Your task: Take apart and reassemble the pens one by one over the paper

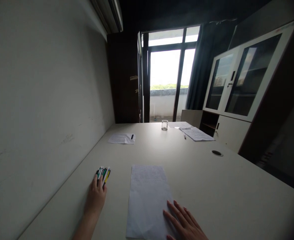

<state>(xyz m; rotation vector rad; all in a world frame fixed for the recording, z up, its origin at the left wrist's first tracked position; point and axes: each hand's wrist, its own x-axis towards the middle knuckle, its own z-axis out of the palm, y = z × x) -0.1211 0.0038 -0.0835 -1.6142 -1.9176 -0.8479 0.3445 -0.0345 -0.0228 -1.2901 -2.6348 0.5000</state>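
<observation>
My left hand (98, 192) is at the left of the white table (194, 176), its fingers closed over a bunch of pens (103, 172). Green, white, black and yellow show on the pens, whose tips point away from me. In front of me a white sheet of paper (147, 203) lies lengthwise, with lines of writing across its far end. My right hand (184, 222) rests flat at the sheet's right edge, fingers spread and partly on the paper.
A clear glass cup (164, 125) stands near the table's far edge. To its right lie several papers (197, 134) and a single pen (184, 135). Another sheet (122, 138) is at the far left. A round cable hole (217, 153) sits at right; a wall (49, 100) borders the left.
</observation>
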